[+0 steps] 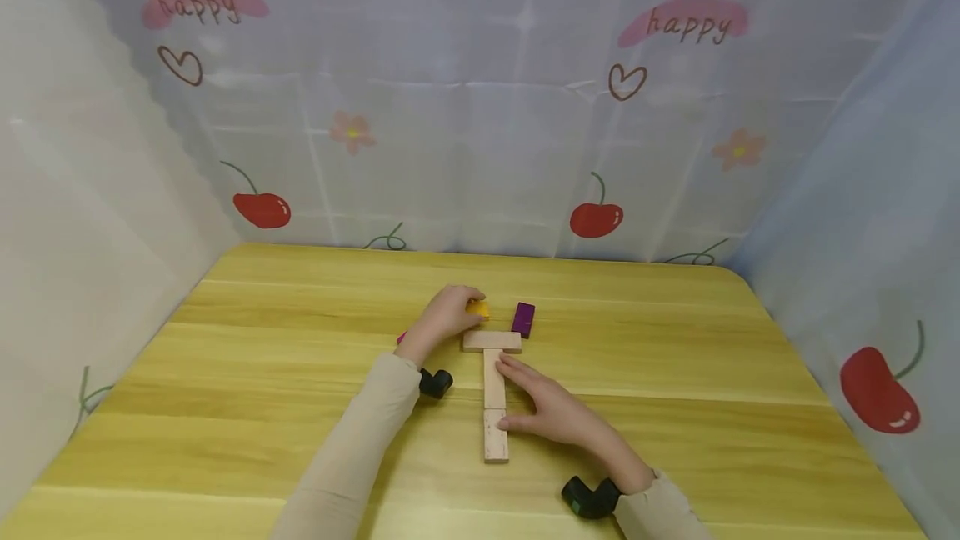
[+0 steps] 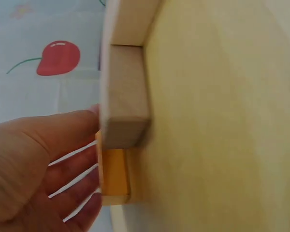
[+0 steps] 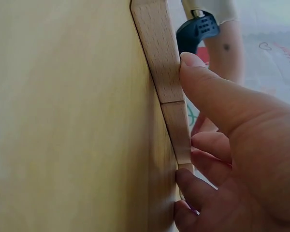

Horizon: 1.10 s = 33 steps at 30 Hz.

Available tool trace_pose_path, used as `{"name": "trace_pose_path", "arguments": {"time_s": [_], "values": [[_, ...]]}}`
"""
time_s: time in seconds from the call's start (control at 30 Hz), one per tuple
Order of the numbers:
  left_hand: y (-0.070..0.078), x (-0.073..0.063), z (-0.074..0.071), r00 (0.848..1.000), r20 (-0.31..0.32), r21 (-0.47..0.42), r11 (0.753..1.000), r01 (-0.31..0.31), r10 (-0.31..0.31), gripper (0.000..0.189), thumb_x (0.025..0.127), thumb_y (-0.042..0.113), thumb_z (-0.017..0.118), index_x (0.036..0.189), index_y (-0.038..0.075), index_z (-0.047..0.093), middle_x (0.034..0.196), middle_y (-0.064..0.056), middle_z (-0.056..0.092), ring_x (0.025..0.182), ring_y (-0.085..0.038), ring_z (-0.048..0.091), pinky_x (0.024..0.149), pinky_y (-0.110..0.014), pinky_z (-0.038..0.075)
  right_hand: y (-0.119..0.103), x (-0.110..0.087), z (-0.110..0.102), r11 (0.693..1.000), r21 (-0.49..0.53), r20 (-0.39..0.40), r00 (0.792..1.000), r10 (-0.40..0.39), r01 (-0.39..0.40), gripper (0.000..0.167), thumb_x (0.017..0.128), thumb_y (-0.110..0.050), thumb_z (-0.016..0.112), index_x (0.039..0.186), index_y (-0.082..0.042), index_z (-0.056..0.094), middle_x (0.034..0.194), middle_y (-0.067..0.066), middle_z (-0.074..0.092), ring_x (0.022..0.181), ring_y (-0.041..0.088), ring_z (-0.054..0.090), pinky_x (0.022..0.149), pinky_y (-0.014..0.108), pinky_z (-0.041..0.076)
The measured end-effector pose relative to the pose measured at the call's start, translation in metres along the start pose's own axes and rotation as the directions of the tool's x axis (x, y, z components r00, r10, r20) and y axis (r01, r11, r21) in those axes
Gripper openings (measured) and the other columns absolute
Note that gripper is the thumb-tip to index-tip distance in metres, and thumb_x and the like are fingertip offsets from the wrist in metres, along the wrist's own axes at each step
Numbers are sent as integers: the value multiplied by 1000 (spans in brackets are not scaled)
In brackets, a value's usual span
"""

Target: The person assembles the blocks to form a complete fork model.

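Observation:
Three plain wooden blocks lie on the table in a T: a crosswise block (image 1: 491, 342) at the far end, a middle block (image 1: 492, 382) and a near block (image 1: 495, 447) in line below it. Beyond the crosswise block, my left hand (image 1: 448, 313) holds a yellow block (image 1: 481, 309) between thumb and fingers; the left wrist view shows this yellow block (image 2: 115, 171) partly behind a plain one. My right hand (image 1: 558, 413) rests along the stem, fingertips at the middle block and thumb at the near one, its fingers loosely extended.
A purple block (image 1: 523, 319) lies just right of the crosswise block. A pink block (image 1: 402, 337) shows only a corner beside my left wrist. The wooden table (image 1: 675, 340) ends at a printed curtain (image 1: 465, 157) at the back.

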<state>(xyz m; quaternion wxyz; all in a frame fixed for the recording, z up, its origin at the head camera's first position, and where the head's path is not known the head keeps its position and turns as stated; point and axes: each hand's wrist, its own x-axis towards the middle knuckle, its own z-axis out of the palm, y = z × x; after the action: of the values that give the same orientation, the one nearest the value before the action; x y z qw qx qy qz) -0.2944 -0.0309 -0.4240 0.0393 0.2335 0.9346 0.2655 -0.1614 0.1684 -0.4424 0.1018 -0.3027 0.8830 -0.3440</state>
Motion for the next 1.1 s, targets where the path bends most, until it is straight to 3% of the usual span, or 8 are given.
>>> {"name": "trace_pose_path", "arguments": {"time_s": [0.27, 0.53, 0.67, 0.83, 0.93, 1.0, 1.07, 1.1], "values": [[-8, 2, 9, 997, -50, 57, 997, -59, 62, 36, 80, 18, 77, 109, 0, 68, 101, -11, 61, 91, -24, 58, 84, -36, 46, 0, 0, 0, 1000, 10, -1, 1000, 7, -7, 77, 86, -39, 66, 146, -5, 31, 152, 9, 21, 136, 27, 20, 105, 47, 25], [-11, 1, 8, 998, -56, 93, 995, -36, 41, 33, 80, 25, 76, 104, 3, 70, 96, -8, 62, 88, -22, 58, 80, -34, 47, 1, 0, 2, 1000, 10, 1, 1000, 10, -10, 78, 86, -41, 66, 147, -6, 30, 153, 7, 20, 136, 27, 20, 105, 47, 24], [-11, -1, 6, 997, -77, 54, 998, -21, 25, 33, 80, 25, 77, 103, 3, 70, 97, -8, 64, 87, -21, 58, 78, -33, 47, 1, 0, 3, 1000, 5, -2, 1000, 9, -9, 79, 86, -42, 66, 147, -6, 30, 153, 7, 20, 136, 27, 20, 105, 47, 24], [-14, -1, 3, 990, -139, -104, 995, -11, -4, 36, 81, 25, 75, 107, 1, 68, 98, -8, 65, 87, -20, 60, 77, -32, 49, 1, -1, 3, 1000, 6, -3, 1000, 7, -6, 78, 86, -41, 66, 147, -6, 30, 153, 8, 20, 136, 27, 20, 105, 47, 25], [-17, -1, 2, 983, -175, -295, 955, -1, -53, 36, 84, 24, 73, 110, 0, 67, 99, -8, 65, 88, -19, 60, 75, -32, 50, 1, 0, 2, 1000, 3, -1, 1000, 9, -9, 78, 86, -41, 65, 147, -6, 30, 153, 8, 20, 136, 27, 20, 105, 46, 25], [-19, 0, 2, 980, -172, -435, 900, 19, -103, 37, 86, 25, 70, 113, 1, 67, 101, -7, 65, 90, -19, 60, 75, -31, 50, 1, 0, 2, 1000, 2, 2, 1000, 13, -13, 78, 86, -41, 65, 147, -6, 30, 153, 7, 20, 136, 27, 20, 105, 46, 25], [-19, 1, 3, 978, -144, -579, 815, 39, -150, 39, 89, 25, 67, 117, -1, 64, 106, -10, 64, 94, -21, 61, 77, -31, 51, 1, 0, 2, 1000, 1, 3, 1000, 15, -15, 78, 86, -41, 65, 147, -6, 30, 153, 7, 20, 136, 27, 21, 105, 46, 25], [-19, 1, 3, 978, -114, -653, 755, 57, -173, 40, 91, 25, 64, 120, -2, 62, 109, -12, 64, 97, -22, 60, 78, -32, 51, 1, 0, 2, 1000, 0, 4, 1000, 15, -15, 78, 86, -41, 65, 147, -6, 30, 153, 7, 20, 136, 27, 20, 105, 46, 25]]}}
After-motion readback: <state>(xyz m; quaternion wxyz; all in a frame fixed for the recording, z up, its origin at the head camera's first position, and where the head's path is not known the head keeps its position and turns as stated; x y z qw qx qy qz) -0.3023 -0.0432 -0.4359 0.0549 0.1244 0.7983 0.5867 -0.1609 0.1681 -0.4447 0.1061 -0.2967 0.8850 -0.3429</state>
